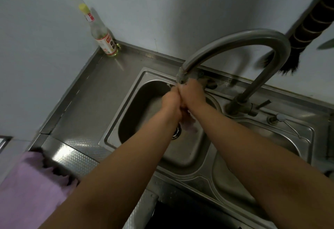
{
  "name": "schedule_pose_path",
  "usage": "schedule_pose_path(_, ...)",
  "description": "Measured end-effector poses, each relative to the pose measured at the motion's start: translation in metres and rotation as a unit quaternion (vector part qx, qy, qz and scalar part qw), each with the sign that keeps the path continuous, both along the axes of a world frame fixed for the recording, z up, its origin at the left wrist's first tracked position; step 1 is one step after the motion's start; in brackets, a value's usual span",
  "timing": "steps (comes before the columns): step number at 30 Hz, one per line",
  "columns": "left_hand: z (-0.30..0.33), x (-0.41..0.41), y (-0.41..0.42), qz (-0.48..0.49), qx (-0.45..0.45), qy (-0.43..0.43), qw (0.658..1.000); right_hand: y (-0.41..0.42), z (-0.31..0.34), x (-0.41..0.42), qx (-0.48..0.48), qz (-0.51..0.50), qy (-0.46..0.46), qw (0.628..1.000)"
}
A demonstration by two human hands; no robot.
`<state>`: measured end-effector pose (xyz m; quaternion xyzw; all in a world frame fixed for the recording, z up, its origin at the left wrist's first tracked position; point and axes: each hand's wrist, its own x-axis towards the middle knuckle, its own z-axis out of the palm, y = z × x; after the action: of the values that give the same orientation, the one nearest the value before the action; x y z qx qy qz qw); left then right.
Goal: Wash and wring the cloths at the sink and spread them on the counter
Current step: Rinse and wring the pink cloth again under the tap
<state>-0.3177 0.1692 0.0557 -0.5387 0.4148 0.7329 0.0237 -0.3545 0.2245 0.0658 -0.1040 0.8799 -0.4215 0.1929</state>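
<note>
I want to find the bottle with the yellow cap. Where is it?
The bottle stands in the far left corner of the steel counter, against the wall, left of the sink.

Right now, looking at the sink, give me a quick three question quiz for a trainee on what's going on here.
1. True or false: both hands are over the left basin, under the faucet spout.
2. Where does the bottle stand?
A. In the right basin
B. In the back left corner of the counter
C. On the purple cloth
3. Fill in: the spare purple cloth lies at the ______ left edge of the counter.

Key:
1. True. The left hand and right hand are pressed together there around a pale cloth.
2. B
3. near
</note>
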Motion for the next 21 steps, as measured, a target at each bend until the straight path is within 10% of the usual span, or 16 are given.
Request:
schedule_pose_path(15,0.003,0.018,-0.013,0.006,0.050,0.074,0.996,-0.008,0.001,0.027,0.049,0.029,0.079,0.995)
schedule_pose_path(21,0.010,0.039,-0.028,-0.234,0.107,0.068,0.964,0.006,-0.004,-0.019,0.047,0.037,-0.126,0.990)
